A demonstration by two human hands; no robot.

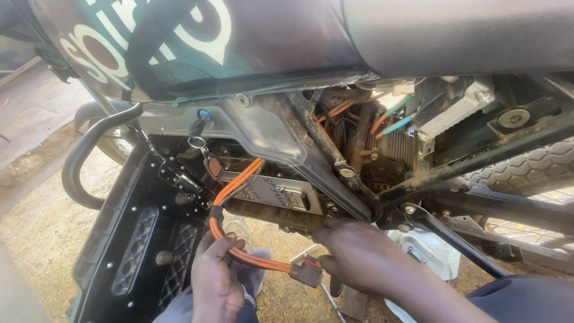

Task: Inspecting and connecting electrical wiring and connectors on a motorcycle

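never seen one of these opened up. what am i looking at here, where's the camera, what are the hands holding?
One view, from a camera worn on the person's head, looking down at their own two bare hands. They crouch beside a motorcycle with its side opened up, showing the frame and wiring. The left hand grips a bundle of orange cables that loops down from the bike's middle. The right hand holds the dark connector plug at the cable's end. A key with a fob hangs from a lock on the side. The rear tyre shows at right, a black crash bar at left. The ground below is bare and dusty.
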